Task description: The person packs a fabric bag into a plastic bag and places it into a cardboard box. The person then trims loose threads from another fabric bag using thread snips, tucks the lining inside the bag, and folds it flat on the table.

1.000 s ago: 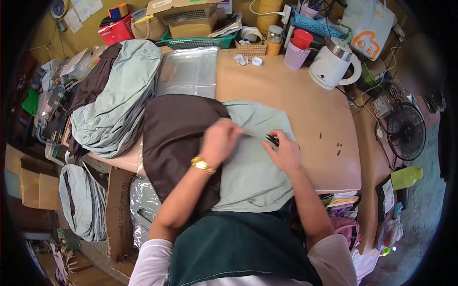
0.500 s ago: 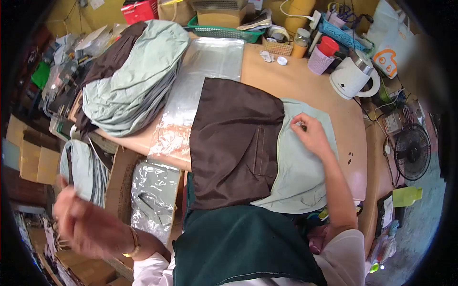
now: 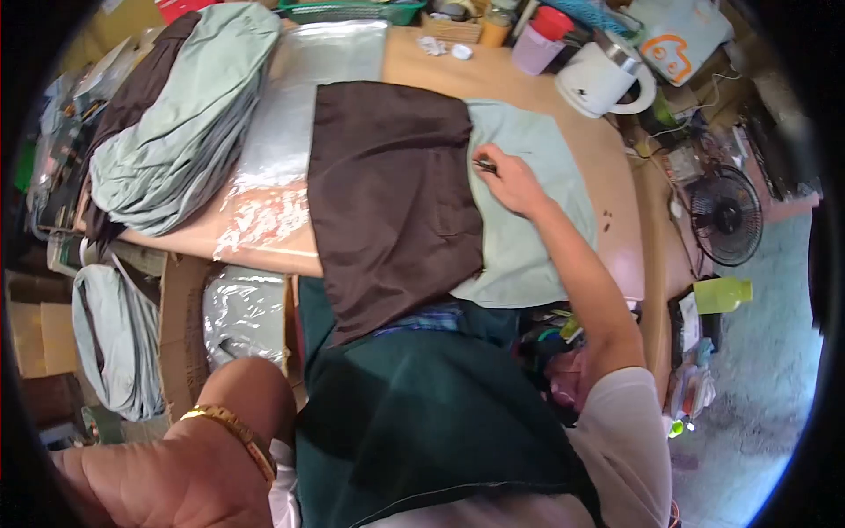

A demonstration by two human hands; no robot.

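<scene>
A garment piece with a brown panel [image 3: 387, 194] and a pale green panel [image 3: 528, 251] lies on the table, its brown lower edge hanging towards my apron. A stitched pocket-like outline shows on the brown panel. My right hand [image 3: 515, 183] rests over the pale green panel near the seam, fingers closed round a small dark pointed tool [image 3: 484, 165], mostly hidden in the grip. Close to the camera at lower left is my left hand [image 3: 167, 484], palm showing, away from the cloth. Its fingers fall outside the visible picture.
A heap of pale green and brown cloth [image 3: 189, 123] sits at the table's left, beside clear plastic sheets [image 3: 290, 106]. Below are an open carton [image 3: 180, 308] and a hanging cloth bundle [image 3: 114, 343]. A white kettle [image 3: 598, 79] and a fan [image 3: 726, 216] stand right.
My left hand has come down and closer to the camera. My right hand stays over the pale green panel with the tool. The head view has shifted, so the table appears higher and further left.
</scene>
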